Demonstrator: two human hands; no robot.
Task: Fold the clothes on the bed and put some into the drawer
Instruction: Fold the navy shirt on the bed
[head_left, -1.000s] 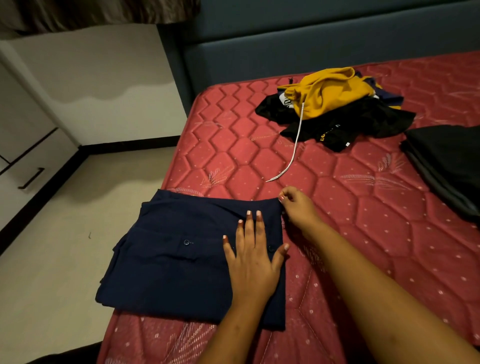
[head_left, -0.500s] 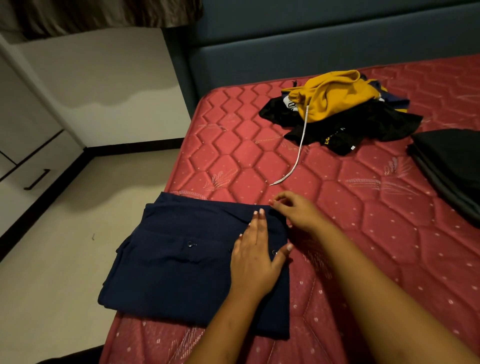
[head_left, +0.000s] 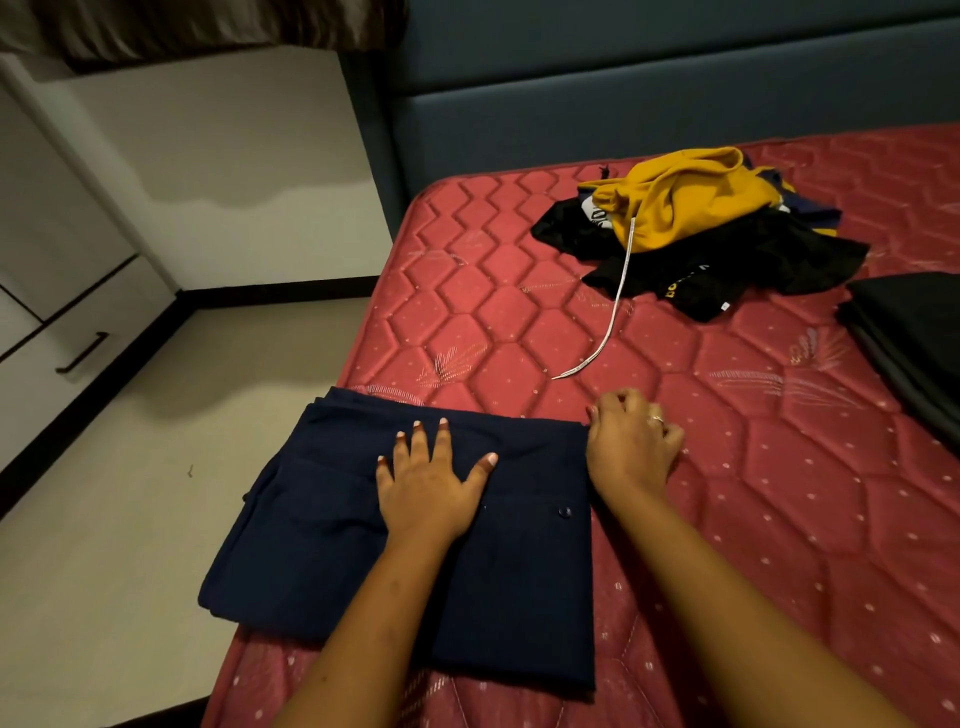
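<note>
A folded navy garment with buttons lies at the near left corner of the red mattress, its left part hanging over the edge. My left hand presses flat on its upper middle, fingers spread. My right hand sits at the garment's far right corner, fingers curled, pinching that corner. An unfolded pile lies further back: a yellow hoodie on a black garment. White drawers with a dark handle stand at the left wall.
A folded stack of dark clothes sits at the right edge of the mattress. The hoodie's white drawstring trails toward my hands. A blue headboard backs the bed. Pale floor lies between bed and drawers.
My left hand has slid leftward across the navy garment, from near its right edge to its middle. My right hand stays at the far right corner.
</note>
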